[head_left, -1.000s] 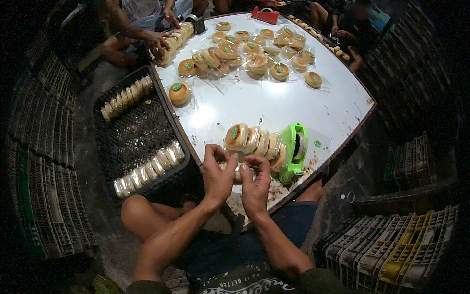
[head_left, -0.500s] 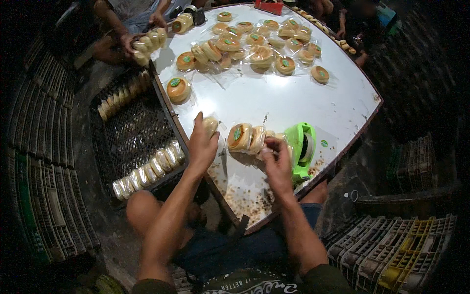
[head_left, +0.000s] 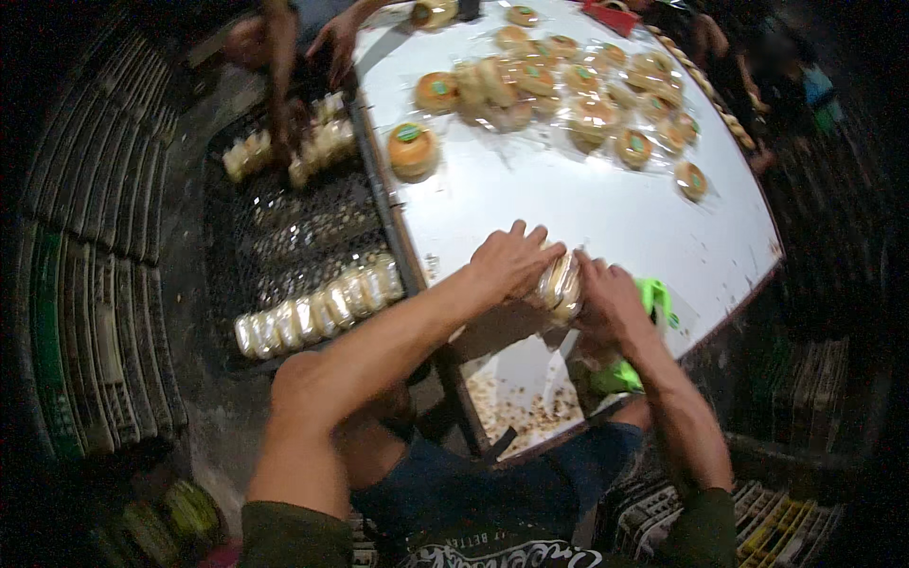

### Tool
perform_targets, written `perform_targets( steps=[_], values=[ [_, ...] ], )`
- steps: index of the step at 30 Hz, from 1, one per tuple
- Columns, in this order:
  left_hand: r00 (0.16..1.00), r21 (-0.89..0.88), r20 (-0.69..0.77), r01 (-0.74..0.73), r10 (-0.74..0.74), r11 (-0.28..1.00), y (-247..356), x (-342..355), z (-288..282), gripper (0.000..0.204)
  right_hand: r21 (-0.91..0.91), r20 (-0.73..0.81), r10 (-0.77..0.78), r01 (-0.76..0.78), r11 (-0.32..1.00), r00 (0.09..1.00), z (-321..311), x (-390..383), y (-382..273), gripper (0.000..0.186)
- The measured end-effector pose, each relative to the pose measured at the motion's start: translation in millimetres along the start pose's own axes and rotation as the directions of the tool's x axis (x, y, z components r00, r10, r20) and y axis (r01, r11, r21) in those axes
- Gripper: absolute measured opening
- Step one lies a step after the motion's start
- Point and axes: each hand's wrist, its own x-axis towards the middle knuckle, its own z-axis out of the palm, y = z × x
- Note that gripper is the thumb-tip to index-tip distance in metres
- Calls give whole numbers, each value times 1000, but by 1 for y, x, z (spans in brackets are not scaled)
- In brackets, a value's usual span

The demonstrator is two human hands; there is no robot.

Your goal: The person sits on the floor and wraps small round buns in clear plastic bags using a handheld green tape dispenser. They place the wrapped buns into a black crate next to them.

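Note:
A short row of plastic-wrapped buns (head_left: pixel 561 287) is pressed between my two hands above the near part of the white table. My left hand (head_left: pixel 511 265) closes on the row from the left, its fingers curled over the top. From the other side my right hand (head_left: pixel 614 301) grips it, with the fingertips bent round the edge. Behind my right wrist shows a bright green tape dispenser (head_left: pixel 655 298), mostly hidden by the hand and forearm. A single wrapped bun (head_left: pixel 412 150) with a green sticker sits at the table's left edge.
Many wrapped buns (head_left: pixel 592 118) lie across the far side of the table (head_left: pixel 511 199). To the left, a black crate (head_left: pixel 312 204) holds rows of wrapped buns; a co-worker's hand (head_left: pixel 287 133) reaches into it. Stacked crates (head_left: pixel 85 331) stand further left. Crumbs cover the table's near corner.
My left hand has moved right and now meets the right hand at the buns. The co-worker's held row of buns has gone down into the crate. My view has shifted.

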Motion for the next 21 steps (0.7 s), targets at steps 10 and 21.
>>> perform_targets(
  steps=[10,21],
  values=[
    [738,-95,-395,560,-548,823,-193,-203,-51,85,-184,-380,-577,553,813,723,-55,235,-249,70],
    [717,-149,-36,685,-696,713,-211,-213,37,114,-313,-223,-549,474,823,806,12,238,-262,76]
  ],
)
